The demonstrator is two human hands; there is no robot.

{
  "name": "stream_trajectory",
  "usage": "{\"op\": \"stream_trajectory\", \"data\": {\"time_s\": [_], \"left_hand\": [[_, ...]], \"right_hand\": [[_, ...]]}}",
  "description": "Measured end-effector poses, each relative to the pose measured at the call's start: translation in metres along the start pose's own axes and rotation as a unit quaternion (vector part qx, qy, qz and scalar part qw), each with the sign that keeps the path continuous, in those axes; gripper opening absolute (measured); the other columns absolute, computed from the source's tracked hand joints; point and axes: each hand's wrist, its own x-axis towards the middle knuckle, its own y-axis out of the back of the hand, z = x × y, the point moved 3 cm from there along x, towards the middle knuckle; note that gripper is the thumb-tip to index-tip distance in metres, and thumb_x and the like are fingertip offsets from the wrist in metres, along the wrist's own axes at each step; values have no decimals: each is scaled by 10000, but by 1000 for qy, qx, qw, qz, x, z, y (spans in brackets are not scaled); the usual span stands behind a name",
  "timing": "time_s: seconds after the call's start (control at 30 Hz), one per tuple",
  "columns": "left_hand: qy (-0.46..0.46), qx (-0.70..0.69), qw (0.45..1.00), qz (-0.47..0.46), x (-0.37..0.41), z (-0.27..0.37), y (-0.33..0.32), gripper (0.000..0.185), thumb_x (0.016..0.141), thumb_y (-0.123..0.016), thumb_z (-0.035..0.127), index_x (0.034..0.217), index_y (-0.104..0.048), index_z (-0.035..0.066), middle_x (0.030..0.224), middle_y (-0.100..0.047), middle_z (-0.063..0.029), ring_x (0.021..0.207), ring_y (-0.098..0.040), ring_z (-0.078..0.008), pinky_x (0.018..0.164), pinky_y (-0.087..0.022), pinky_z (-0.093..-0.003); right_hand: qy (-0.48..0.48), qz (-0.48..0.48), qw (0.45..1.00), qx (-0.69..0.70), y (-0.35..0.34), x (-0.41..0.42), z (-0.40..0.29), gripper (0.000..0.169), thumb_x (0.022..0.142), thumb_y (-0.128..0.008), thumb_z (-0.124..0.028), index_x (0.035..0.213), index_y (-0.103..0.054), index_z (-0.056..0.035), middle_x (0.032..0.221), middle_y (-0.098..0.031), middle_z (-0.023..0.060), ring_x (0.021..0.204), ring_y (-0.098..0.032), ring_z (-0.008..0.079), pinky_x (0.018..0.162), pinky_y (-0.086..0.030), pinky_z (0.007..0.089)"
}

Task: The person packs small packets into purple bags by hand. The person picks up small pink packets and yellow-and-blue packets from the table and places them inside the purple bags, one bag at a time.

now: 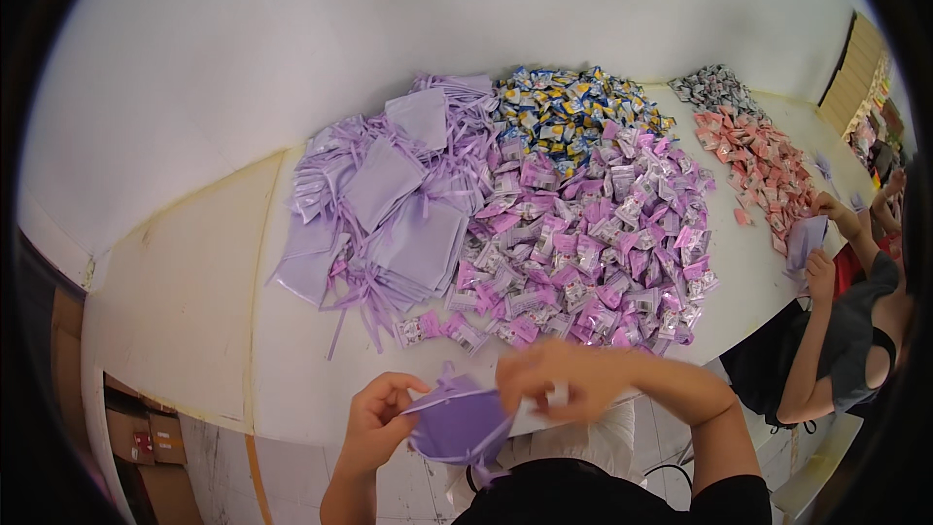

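Note:
My left hand (380,415) pinches the left rim of a purple drawstring bag (463,426), with thumb and fingers on its edge. The bag's mouth gapes toward me, and its ribbons hang at the front. Blurred by motion, my right hand (561,379) is at the bag's right rim; whether its fingers hold anything is unclear. Just beyond both hands spreads a heap of pink-and-white wrapped packets (583,255). Flat lilac drawstring bags (419,240) lie piled to the left of that heap, their ribbons tangled.
Blue-and-yellow packets (561,106) are heaped against the white wall (466,7). Farther right lie salmon-coloured packets (762,160) and grey packets (718,87). A co-worker (849,335) at the right holds a lilac bag (805,240). Cardboard boxes (149,437) sit below the table (175,262).

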Motion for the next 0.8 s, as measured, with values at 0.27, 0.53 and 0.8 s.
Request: {"op": "stream_trajectory", "data": {"time_s": [0.27, 0.53, 0.8], "left_hand": [[-9, -26, 1000, -11, 17, 6, -13, 206, 738, -479, -114, 912, -579, -71, 733, -570, -51, 565, -529, -56, 449, -443, -175], [7, 0, 999, -38, 51, 7, -19, 139, 752, -537, -62, 871, -610, -57, 716, -602, -54, 530, -509, -32, 437, -428, -164], [37, -86, 990, -103, 87, -35, -3, 90, 751, -587, -24, 829, -630, -36, 717, -611, -45, 533, -497, -26, 438, -384, -167]], "right_hand": [[-146, 80, 674, -720, 114, -11, 120, 187, 632, -598, -106, 818, -615, -107, 844, -537, 65, 888, -492, 224, 769, -387, 350], [-152, 18, 789, -595, 164, 14, 109, 142, 801, -530, -188, 843, -508, -54, 793, -574, 110, 749, -584, 283, 678, -439, 387], [-245, 374, 770, -456, 315, -17, 124, 558, 696, -708, -279, 1153, -433, -116, 878, -590, 203, 877, -565, 340, 740, -445, 409]]}}
